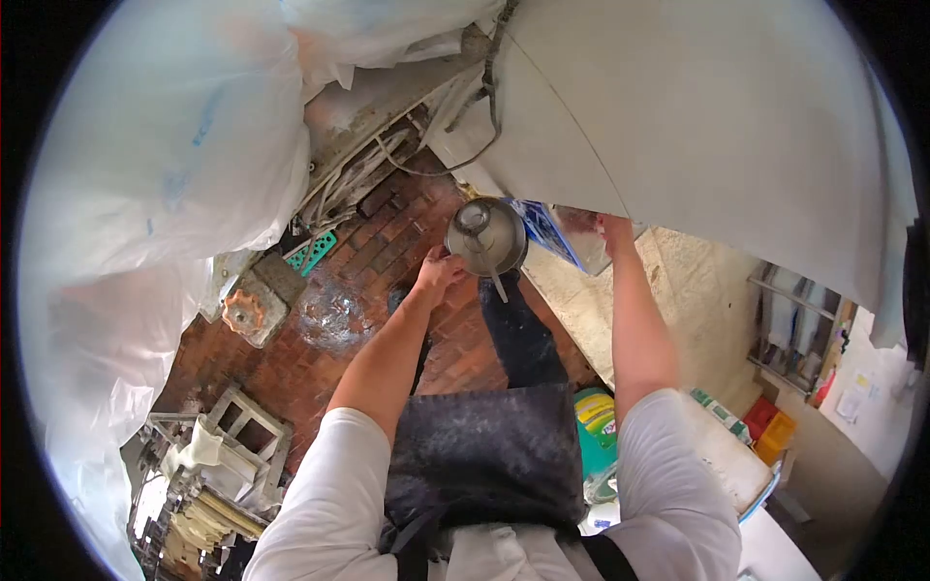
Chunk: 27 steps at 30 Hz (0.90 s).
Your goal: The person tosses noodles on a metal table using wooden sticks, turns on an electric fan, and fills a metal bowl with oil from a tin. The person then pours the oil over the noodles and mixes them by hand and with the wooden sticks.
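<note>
A round metal bowl (506,235) is in front of me above the brick floor. In it lies a ladle-like metal utensil (473,219), its handle apparently sticking out over the near rim. My left hand (441,272) is closed on the left side of the bowl, fingers at its rim. To the right of the bowl, a blue and white plastic bag (554,235) hangs partly under the edge of a large white panel (717,107). My right hand (614,233) grips the bag's right end; its fingertips are partly hidden.
Red brick floor (387,225) looks wet. Clear plastic sheeting (165,184) hangs at left. A metal box with an orange handwheel (243,313) and a green perforated piece (312,254) stand left. A pale surface (668,290) lies right, with green and yellow packaging (595,418) below.
</note>
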### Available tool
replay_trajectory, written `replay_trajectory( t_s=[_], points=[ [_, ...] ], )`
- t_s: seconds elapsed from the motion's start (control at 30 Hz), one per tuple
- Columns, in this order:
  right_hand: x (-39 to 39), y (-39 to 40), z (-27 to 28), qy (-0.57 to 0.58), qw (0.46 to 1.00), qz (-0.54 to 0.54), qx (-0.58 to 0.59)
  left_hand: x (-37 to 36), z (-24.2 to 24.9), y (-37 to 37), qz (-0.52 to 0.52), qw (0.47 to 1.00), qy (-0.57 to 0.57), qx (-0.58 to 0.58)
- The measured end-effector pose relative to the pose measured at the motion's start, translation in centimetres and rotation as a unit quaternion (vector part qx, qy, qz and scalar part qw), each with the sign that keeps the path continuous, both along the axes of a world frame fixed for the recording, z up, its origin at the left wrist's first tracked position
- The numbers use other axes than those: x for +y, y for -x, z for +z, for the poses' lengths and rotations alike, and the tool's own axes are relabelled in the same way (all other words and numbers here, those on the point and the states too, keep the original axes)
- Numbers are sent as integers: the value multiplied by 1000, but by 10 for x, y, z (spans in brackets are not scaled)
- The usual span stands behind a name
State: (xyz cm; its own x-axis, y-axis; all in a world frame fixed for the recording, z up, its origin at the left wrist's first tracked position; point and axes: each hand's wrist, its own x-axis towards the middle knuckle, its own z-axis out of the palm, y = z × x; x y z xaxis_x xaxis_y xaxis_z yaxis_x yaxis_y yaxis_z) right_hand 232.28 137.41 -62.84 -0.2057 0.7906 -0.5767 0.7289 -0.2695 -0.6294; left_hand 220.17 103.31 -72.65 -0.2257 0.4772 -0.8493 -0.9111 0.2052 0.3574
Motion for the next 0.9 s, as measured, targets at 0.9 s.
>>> replay_trajectory(
  t_s=[0.9],
  points=[
    [-232, -65, -27, 71, 991, 111, -10, -128, -81, -43, -19, 995, 90, 41]
  ],
)
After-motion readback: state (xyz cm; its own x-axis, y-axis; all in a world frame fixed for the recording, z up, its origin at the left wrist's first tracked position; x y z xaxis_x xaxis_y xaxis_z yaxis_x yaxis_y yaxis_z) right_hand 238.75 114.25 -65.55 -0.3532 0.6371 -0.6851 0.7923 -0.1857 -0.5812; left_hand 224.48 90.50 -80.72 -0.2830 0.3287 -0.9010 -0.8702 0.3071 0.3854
